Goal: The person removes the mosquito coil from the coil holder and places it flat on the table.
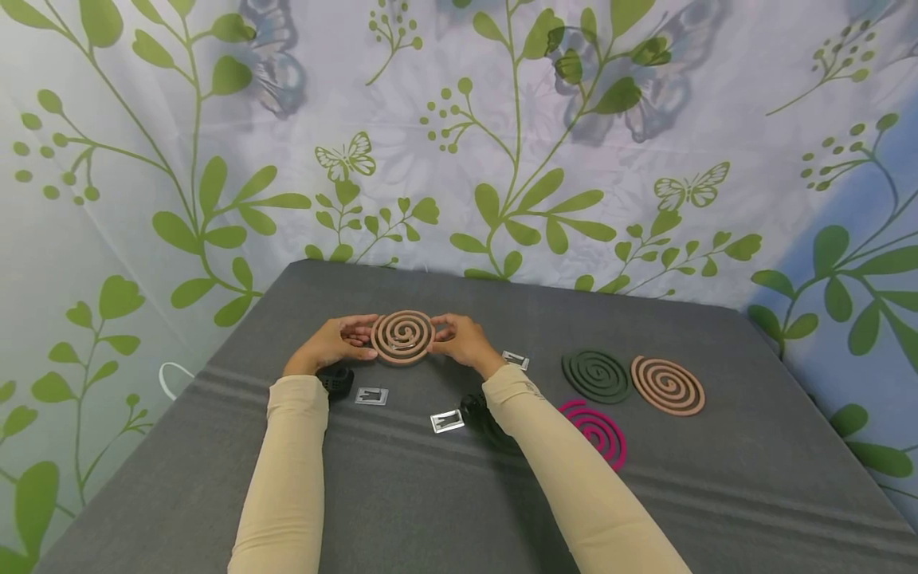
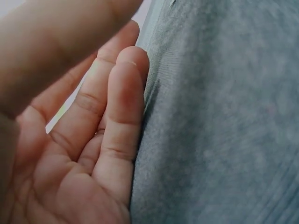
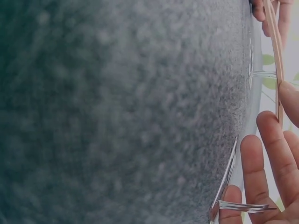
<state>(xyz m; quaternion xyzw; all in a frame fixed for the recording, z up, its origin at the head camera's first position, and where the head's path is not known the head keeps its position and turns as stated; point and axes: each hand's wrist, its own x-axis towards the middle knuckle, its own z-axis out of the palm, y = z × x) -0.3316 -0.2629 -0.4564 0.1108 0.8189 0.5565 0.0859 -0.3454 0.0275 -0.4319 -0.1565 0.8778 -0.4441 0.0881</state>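
Both hands hold a light brown mosquito coil (image 1: 402, 338) by its opposite edges, low over the grey table. The left hand (image 1: 335, 341) grips its left side; in the left wrist view that hand's fingers (image 2: 124, 98) lie against the cloth, and the coil is out of sight. At the right edge, thumb and fingers of the right hand (image 1: 461, 341) pinch the coil. Side-on in the right wrist view, the coil (image 3: 276, 51) is raised above the cloth, and a thin metal prong (image 3: 264, 74) of a stand reaches it. Whether the prong is fitted into the coil is unclear.
Metal coil stands (image 1: 371, 396) lie nearer, with another stand (image 1: 448, 421) by the right wrist and a third (image 1: 515, 361) beyond it. At right are a dark green coil (image 1: 597, 375), a brown coil (image 1: 668, 386) and a pink coil (image 1: 595, 433). The right forearm partly covers another dark coil.
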